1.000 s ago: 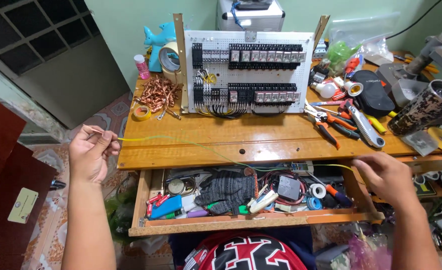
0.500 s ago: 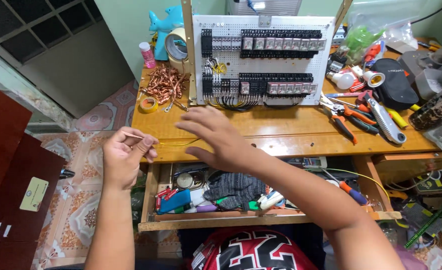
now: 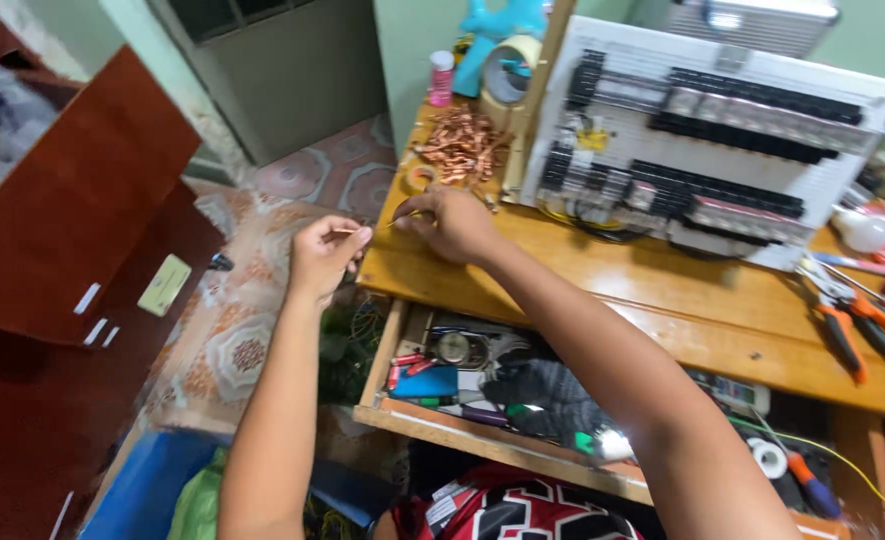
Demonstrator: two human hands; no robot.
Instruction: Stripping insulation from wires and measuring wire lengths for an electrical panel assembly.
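Note:
My left hand [image 3: 324, 257] is closed in a pinch on the end of a thin yellow wire [image 3: 374, 229], just left of the wooden workbench [image 3: 602, 290]. My right hand [image 3: 450, 222] has crossed over to the bench's left corner and pinches the same wire a short way along it, so the two hands are nearly touching. Just beyond them lies a heap of copper terminals [image 3: 459, 146]. A white panel of black relays and terminal blocks [image 3: 707, 140] stands upright at the back of the bench.
An open drawer [image 3: 482, 375] full of tools and tape sits under the bench. Orange-handled pliers [image 3: 847, 335] lie at the right. A tape roll [image 3: 507, 75] and pink bottle [image 3: 441, 77] stand at the back left. A brown cabinet [image 3: 72, 260] is on the left.
My right hand swept from the drawer's far right across the bench to meet my left hand at the left corner. The view swung left.

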